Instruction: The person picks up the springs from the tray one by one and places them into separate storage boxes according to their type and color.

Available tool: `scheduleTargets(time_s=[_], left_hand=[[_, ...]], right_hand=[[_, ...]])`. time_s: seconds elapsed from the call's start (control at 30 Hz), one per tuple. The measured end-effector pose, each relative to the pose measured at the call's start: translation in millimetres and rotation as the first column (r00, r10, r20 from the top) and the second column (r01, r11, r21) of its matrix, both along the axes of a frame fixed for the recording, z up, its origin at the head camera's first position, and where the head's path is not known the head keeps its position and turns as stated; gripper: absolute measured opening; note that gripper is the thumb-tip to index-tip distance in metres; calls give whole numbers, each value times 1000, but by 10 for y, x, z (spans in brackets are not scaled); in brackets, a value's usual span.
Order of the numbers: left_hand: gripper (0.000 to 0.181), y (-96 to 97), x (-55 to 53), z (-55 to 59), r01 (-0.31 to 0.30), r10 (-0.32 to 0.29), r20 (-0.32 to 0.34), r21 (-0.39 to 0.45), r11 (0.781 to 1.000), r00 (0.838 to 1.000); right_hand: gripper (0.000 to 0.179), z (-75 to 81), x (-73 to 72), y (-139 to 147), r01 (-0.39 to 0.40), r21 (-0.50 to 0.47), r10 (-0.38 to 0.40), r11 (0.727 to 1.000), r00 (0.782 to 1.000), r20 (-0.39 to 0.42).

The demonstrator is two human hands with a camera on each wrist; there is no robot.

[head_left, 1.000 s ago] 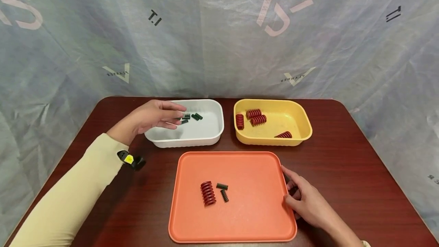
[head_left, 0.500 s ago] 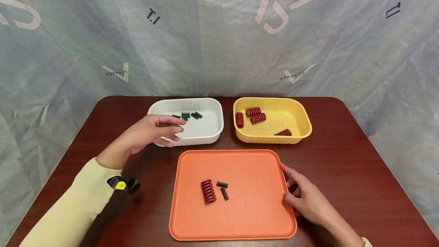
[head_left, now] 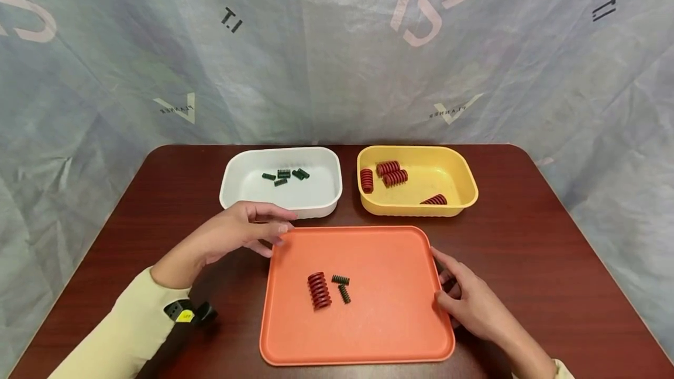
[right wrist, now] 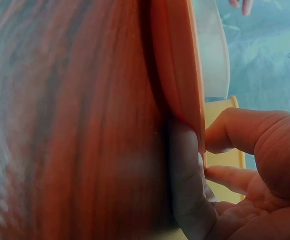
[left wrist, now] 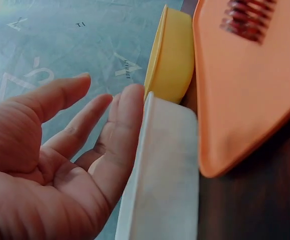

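Note:
An orange tray [head_left: 389,309] lies on the table, bearing one large red spring [head_left: 319,290] and two small dark green springs [head_left: 340,279]. My right hand [head_left: 474,303] grips the tray's right edge; in the right wrist view, fingers [right wrist: 186,170] go under the rim with the thumb at its upper side. Over the tray's far left corner hovers my left hand [head_left: 239,233], fingers loosely spread and holding nothing. In the left wrist view, its palm and fingers overlap the edge of the white bin [left wrist: 172,165].
Behind the tray stand the white bin with several small green springs [head_left: 283,174] and a yellow bin [head_left: 416,210] with several red springs [head_left: 395,178]. A grey printed sheet [head_left: 326,63] hangs beyond the dark red table [head_left: 532,238].
My left hand has drawn back from over the white bin toward the tray's far left corner, uncovering the green springs. The right hand stays on the tray's edge.

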State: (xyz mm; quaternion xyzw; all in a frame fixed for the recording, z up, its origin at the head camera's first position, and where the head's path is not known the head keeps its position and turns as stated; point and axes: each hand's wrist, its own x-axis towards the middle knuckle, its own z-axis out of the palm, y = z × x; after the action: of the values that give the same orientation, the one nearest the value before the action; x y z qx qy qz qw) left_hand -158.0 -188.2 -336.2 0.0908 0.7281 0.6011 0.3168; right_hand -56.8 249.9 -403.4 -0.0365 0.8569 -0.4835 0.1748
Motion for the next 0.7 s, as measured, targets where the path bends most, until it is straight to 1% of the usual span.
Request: scheduleTargets(time_s=[0.33,0.53,0.7], left_hand=[[53,-124,320,-170,-48,48,2,5,999,999],[57,-179,528,-252,-78,78,24,-3,997,997],[59,-229,716,-321,-101,100,9,27,995,995]], right_hand=[[77,-11,-19,3,1,3,-1,1000,1000,-3],[77,-24,-17,4,2,3,-2,1000,1000,-16],[77,-38,-4,7,3,6,-3,1000,1000,-26]])
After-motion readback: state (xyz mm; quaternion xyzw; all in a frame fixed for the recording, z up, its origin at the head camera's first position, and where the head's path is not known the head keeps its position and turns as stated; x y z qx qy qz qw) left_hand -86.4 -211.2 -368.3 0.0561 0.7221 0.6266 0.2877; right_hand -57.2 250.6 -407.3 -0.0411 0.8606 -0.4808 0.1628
